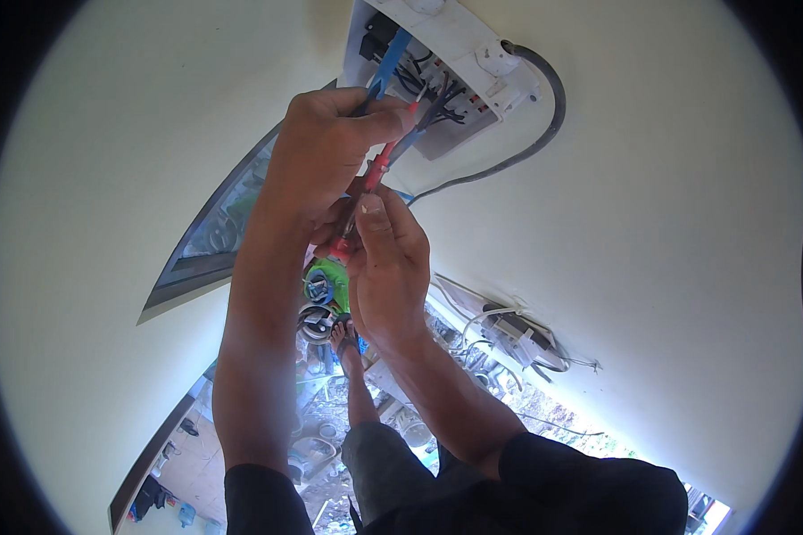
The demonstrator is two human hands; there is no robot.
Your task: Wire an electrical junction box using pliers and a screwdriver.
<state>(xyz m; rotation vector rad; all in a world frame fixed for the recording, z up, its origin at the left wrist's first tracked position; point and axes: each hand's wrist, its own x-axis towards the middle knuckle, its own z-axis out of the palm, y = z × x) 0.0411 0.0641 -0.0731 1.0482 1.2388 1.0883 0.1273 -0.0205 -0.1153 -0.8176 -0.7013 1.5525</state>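
Observation:
An open white electrical box (459,45) is on the wall at the top, with dark wires (437,98) bunched inside it. My left hand (321,147) is closed just below the box, thumb and fingers pinched around the upper part of a slim red tool (377,169), possibly a tester screwdriver. Its thin tip points toward the wires. Lower down, my right hand (391,259) is closed on the same tool's red and clear body. A flat blue strip (390,62) runs from beside my left fingers into the box; whether those fingers hold it too is hidden.
A thick grey cable (558,98) loops from the box's side along the wall. A dark-framed window (214,214) lies to the left. Lower right, a wall-mounted device (517,330) has loose cables. Below are a green bag (333,281), a coiled hose (315,323) and my foot (344,334).

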